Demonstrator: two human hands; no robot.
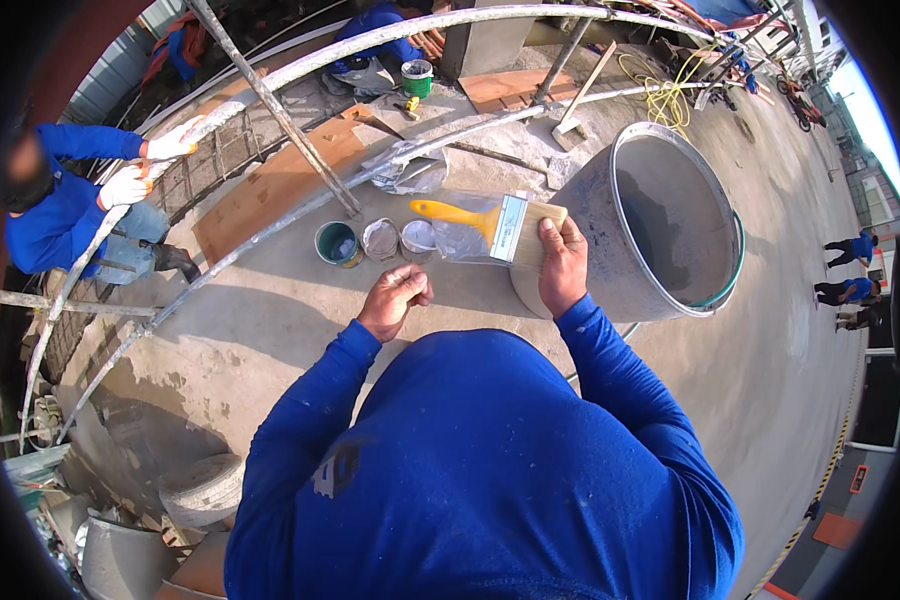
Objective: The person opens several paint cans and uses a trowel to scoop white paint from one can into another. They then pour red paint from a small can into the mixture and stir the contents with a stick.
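Note:
A wide paintbrush (508,228) with a yellow handle, metal band and pale bristles lies sideways before me, inside clear plastic wrapping (458,242). My right hand (564,265) grips it at the bristle end, thumb and fingers closed on it. Lower and to the left, my left hand (395,302) is closed with curled fingers, apart from the brush. Whatever it may hold is hidden. Beyond it on the ground stand a dark green tin (337,246), a whitish tub (380,241) and another tub with pale content (418,236).
A large drum (595,190) of grey liquid stands close on my right. Metal pipes (300,215) cross ahead and left. Behind them a person in blue (75,215) with white gloves grips a pipe. Yellow hose (670,100), a long-handled tool (592,85) and boards (275,185) lie farther off.

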